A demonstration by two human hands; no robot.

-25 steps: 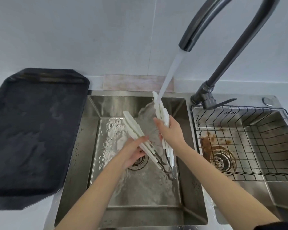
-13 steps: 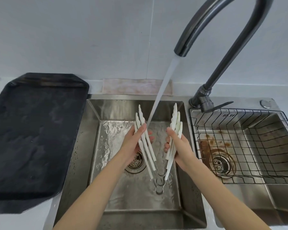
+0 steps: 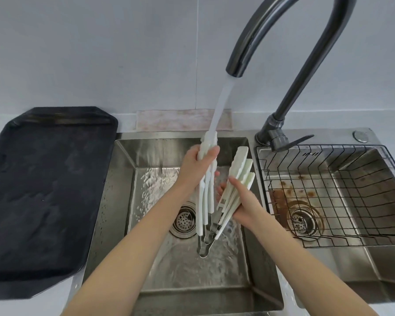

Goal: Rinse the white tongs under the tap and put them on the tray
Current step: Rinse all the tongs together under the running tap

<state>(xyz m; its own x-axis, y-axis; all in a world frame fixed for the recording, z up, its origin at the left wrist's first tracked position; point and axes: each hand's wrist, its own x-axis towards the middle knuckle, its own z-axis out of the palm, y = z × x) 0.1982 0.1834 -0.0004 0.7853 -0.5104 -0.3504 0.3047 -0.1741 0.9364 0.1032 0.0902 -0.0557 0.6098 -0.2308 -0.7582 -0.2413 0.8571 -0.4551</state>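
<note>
White tongs (image 3: 205, 197) in both hands, under tap (image 3: 283, 65) water.

- The left hand (image 3: 195, 166) covers part of the white tongs (image 3: 205, 201) beneath the stream.
- The right hand (image 3: 243, 201) hides the middle of the other arms.
- Above the hands, the tap (image 3: 306, 71) arch leaves the top edge.
- The tray (image 3: 43, 190), left of both hands, is cut off.

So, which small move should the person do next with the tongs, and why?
Probably shift the right hand sideways, bringing its white arms under the water stream. The stream lands only on the arms in the left hand; the right-hand arms stand beside it, apparently not yet under the water.
</note>
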